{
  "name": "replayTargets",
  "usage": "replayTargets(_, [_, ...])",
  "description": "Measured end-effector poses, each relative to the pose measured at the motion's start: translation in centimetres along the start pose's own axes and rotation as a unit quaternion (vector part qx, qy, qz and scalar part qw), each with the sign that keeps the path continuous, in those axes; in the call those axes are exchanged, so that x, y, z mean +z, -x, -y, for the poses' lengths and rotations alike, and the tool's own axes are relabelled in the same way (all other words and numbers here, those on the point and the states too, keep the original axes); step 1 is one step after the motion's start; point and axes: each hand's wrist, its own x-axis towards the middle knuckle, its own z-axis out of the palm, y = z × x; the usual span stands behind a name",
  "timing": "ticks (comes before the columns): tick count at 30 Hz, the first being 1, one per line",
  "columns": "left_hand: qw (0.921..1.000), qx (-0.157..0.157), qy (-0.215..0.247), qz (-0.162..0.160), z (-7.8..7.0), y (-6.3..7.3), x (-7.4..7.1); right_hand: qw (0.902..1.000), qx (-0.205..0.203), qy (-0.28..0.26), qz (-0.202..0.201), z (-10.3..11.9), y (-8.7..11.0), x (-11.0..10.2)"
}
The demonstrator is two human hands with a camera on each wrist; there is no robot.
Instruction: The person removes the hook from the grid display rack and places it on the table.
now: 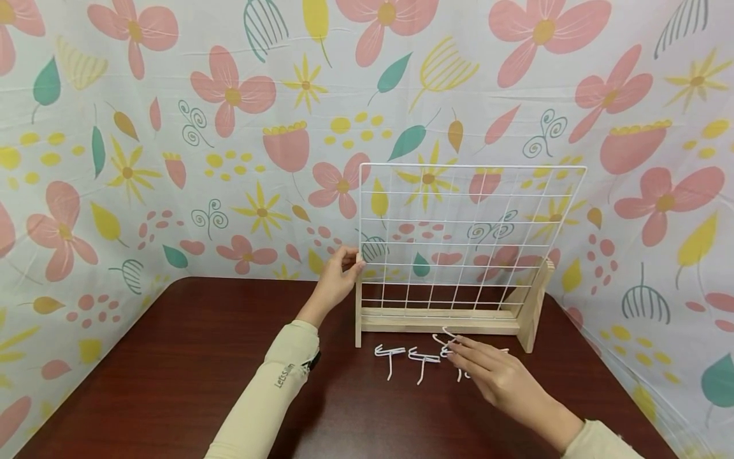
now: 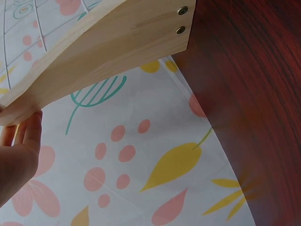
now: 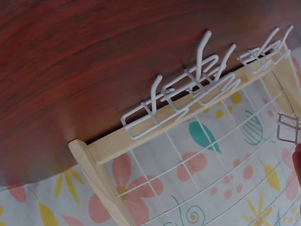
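A white wire grid rack (image 1: 473, 166) stands upright in a pale wooden frame (image 1: 438, 325). My left hand (image 1: 334, 278) grips the frame's left side panel (image 2: 117, 52) partway up, fingers behind it in the left wrist view. In front of the rack, my right hand (image 1: 504, 382) pinches a white wire hook (image 3: 287, 125); its prongs show above the fingertips in the head view, while the grip itself is mostly cut off. Several more wire hooks (image 1: 423, 358) lie in a row along the frame's base, some partly hidden by the right hand.
The dark red-brown table (image 1: 143, 370) stretches to both sides and toward me. A flower-patterned cloth (image 1: 229, 166) hangs close behind the rack and along both sides. The frame's right side panel (image 1: 536, 306) stands near the table's right edge.
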Motion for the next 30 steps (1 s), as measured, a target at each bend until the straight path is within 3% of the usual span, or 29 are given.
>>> replayTargets(8, [1.0,-0.003,-0.003,0.001,0.1,0.1,0.0,0.9995,-0.022,0.008,0.022,0.3,1.0,0.2])
replayTargets(14, [1.0,-0.009,0.004,0.0,0.0,0.0,0.0,0.9973,-0.038,0.018,0.061,0.6,1.3,0.2])
replayTargets(26, [0.9999,-0.012,0.001,0.002,0.3,0.0,0.0,0.9862,-0.112,0.049,0.112,0.7,1.8,1.3])
replayTargets(30, [1.0,-0.008,-0.001,0.002,0.3,-0.1,0.0,0.9806,-0.119,0.068,0.14,0.9,1.8,1.3])
